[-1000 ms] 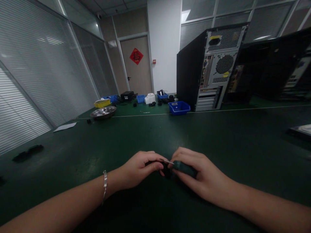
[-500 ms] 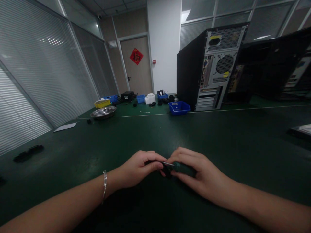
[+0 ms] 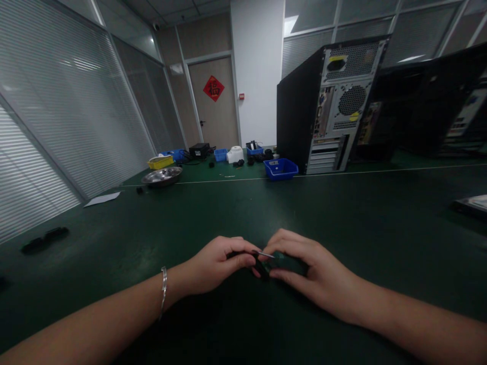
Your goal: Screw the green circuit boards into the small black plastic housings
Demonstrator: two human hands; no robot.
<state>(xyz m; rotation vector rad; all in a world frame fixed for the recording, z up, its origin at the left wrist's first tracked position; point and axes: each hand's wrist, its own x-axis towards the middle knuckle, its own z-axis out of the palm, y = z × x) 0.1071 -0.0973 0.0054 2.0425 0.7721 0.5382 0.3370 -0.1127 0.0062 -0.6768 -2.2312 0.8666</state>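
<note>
My left hand [image 3: 224, 261], with a silver bracelet [image 3: 164, 289] on its wrist, is closed on a small black part [image 3: 261, 267], pinched between thumb and fingers. Much of that part is covered by the fingers, and its exact kind does not show. My right hand [image 3: 310, 263] is curled round a small screwdriver [image 3: 266, 254]. A thin metal shaft points left to the black part, and a dark greenish handle lies partly hidden under the right fingers. Both hands are close together over the green tabletop [image 3: 213, 213].
A blue bin [image 3: 280, 169] stands ahead beside a black computer tower [image 3: 299, 106]. Farther left are a steel bowl [image 3: 162, 176], a yellow basket [image 3: 160, 162] and a white housing [image 3: 235, 154]. Black pieces [image 3: 44, 239] lie at far left, near a paper sheet [image 3: 102, 198].
My right fingers and the screwdriver have shifted very slightly, and a bit more of the shaft shows. The left hand keeps its hold on the black part.
</note>
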